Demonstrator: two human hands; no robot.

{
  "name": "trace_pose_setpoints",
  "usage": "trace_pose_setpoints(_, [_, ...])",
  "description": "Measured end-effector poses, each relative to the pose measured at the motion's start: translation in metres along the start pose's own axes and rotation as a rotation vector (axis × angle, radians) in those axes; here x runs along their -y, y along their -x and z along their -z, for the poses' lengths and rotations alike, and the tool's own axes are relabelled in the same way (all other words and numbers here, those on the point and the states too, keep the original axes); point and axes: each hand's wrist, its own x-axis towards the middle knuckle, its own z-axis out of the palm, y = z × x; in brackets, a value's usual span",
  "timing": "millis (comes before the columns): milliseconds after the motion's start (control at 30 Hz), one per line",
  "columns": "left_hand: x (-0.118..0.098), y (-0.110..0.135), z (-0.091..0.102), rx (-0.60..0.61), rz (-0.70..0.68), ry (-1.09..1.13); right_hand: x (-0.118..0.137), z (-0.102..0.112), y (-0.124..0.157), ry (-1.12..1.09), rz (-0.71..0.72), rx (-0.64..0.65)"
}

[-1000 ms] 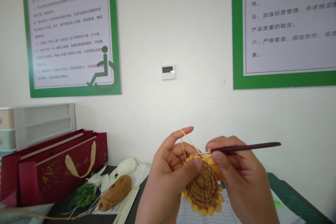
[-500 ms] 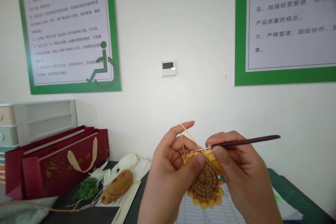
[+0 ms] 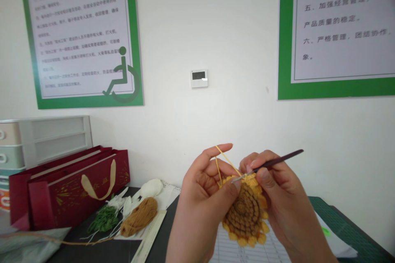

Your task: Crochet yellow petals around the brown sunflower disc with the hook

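My left hand (image 3: 202,197) pinches the upper left edge of a round crocheted piece (image 3: 247,213), brown in the middle with a yellow scalloped rim. A strand of yellow yarn (image 3: 224,158) loops over the raised left forefinger and runs down to the piece. My right hand (image 3: 277,197) grips a dark crochet hook (image 3: 271,161); its metal tip sits in the top edge of the piece and the handle points up to the right. Both hands are raised in front of the white wall, above the table.
On the dark table (image 3: 92,250) at left lie a tan yarn skein (image 3: 139,222), green yarn (image 3: 103,220), white yarn (image 3: 150,189) and a ruler (image 3: 148,240). Red gift bags (image 3: 61,191) and a white drawer unit (image 3: 46,137) stand behind. A green cutting mat (image 3: 342,224) and printed sheet (image 3: 228,250) lie below my hands.
The hook handle has swung from nearly level to tilted up and drawn in towards the piece. The crocheted piece has turned slightly between my fingers. The view has shifted a little.
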Motion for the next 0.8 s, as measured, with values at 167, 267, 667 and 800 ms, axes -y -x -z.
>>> trace_pose_setpoints(167, [0.004,-0.001,0.006,0.077,-0.08,-0.1,0.002,0.002,0.002,-0.046,-0.103,-0.044])
trace_pose_setpoints(267, [0.003,0.001,0.007,0.105,-0.133,-0.173,0.005,0.005,0.003,0.019,-0.145,-0.092])
trace_pose_setpoints(667, [-0.003,0.003,-0.002,-0.037,-0.22,-0.46,0.009,0.003,0.005,0.24,-0.106,-0.076])
trace_pose_setpoints(800, [0.002,-0.001,0.005,0.041,-0.161,-0.371,0.006,0.003,0.003,0.198,-0.106,-0.102])
